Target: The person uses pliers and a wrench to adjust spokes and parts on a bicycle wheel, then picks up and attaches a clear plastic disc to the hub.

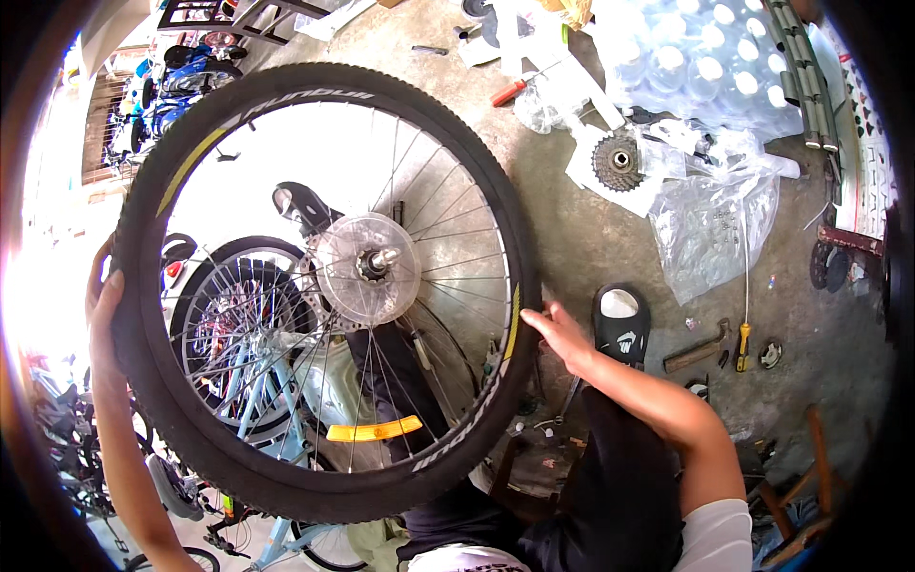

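Note:
A bicycle wheel (315, 500) with a knobby black tyre is held up in front of me, its hub side facing me. Its hub carries a clear plastic disc (348, 286), and a yellow reflector (374, 429) sits among the spokes. My left hand (105, 291) is closed round the tyre's left edge, with some fingers hidden behind it. On the opposite side my right hand (560, 336) has its fingers stretched out and apart, the tips at the tyre's right edge. Whether they press on the rubber I cannot tell.
A cassette (618, 162) lies on plastic packaging at the upper right. On the floor are a hammer (696, 350), a yellow-handled screwdriver (742, 348) and a red-handled tool (510, 92). My sandalled foot (621, 324) stands nearby. A light blue bicycle (276, 381) is behind the wheel; wrapped bottles (701, 67) stand far right.

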Tool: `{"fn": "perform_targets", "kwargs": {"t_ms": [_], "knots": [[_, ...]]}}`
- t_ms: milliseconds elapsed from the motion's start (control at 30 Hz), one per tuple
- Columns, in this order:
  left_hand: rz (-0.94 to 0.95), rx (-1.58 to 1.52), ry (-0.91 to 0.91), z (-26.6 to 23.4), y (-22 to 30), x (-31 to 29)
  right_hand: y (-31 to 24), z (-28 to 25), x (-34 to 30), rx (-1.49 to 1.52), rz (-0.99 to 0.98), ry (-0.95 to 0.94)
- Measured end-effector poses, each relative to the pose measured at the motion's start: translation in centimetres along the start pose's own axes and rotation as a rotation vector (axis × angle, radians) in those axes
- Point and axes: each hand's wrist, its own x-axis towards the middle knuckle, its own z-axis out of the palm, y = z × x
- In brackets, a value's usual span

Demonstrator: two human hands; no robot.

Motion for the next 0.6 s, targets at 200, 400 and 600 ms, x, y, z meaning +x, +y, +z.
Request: {"fn": "perform_targets", "kwargs": {"t_ms": [200, 400, 600], "knots": [[-0.153, -0.334, 0.229, 2.2, -8.8, -1.6, -4.2, -4.3, 1.7, 0.175, -0.269, 0.216], [-0.338, -0.529, 0.433, 9.8, -21.0, -1.5, -12.8, -8.9, 4.3, 0.226, -0.454, 0.291], [-0.258, -0.689, 0.449, 21.8, -28.3, -1.3, -19.0, -12.8, 4.7, -0.161, -0.661, 0.424]]}}
